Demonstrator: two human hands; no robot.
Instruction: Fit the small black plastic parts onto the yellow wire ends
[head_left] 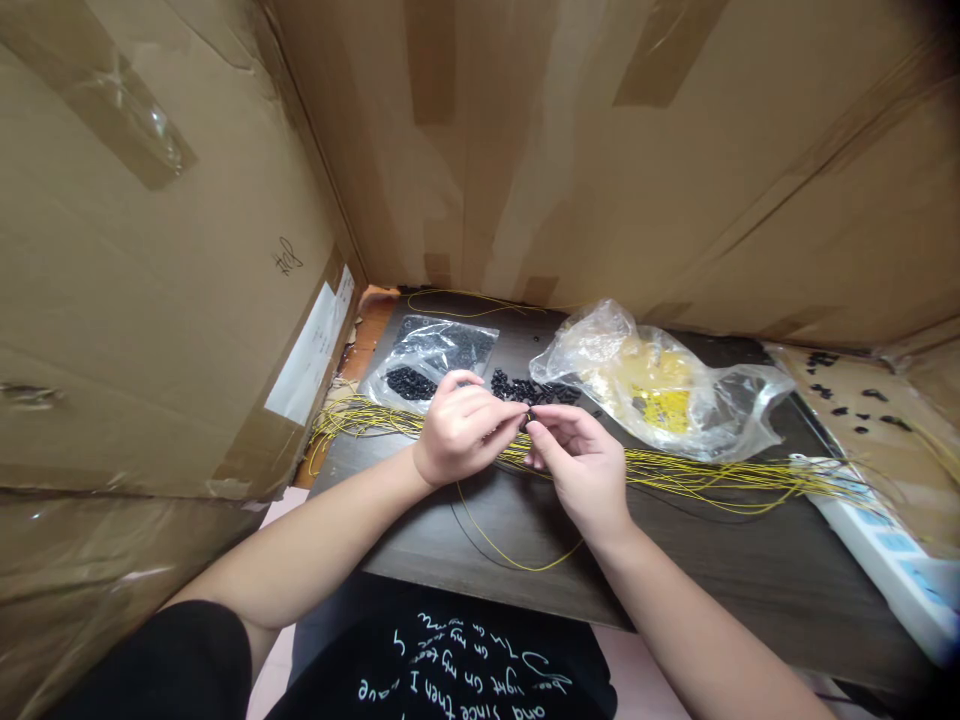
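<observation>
left grip (461, 430): clamped on small black part (527, 417), held just above surface (720, 560) for close pinching | right grip (581, 470): clamped on same part, yellow wires (675, 476) trailing right | loose black parts (529, 388): heaped just far of both grips, within easy reach

Flattened cardboard sheets (525, 150) line the space on three sides and meet in a corner straight ahead — their seams patched with brown packing tape (120, 110), one panel bearing a white label (311, 345) and a scrawled marker note (289, 257). A dark wood-grain desk (675, 585) butts against them, with a pale pink floor (637, 670) below its front edge — soft, even light lies over everything.
</observation>
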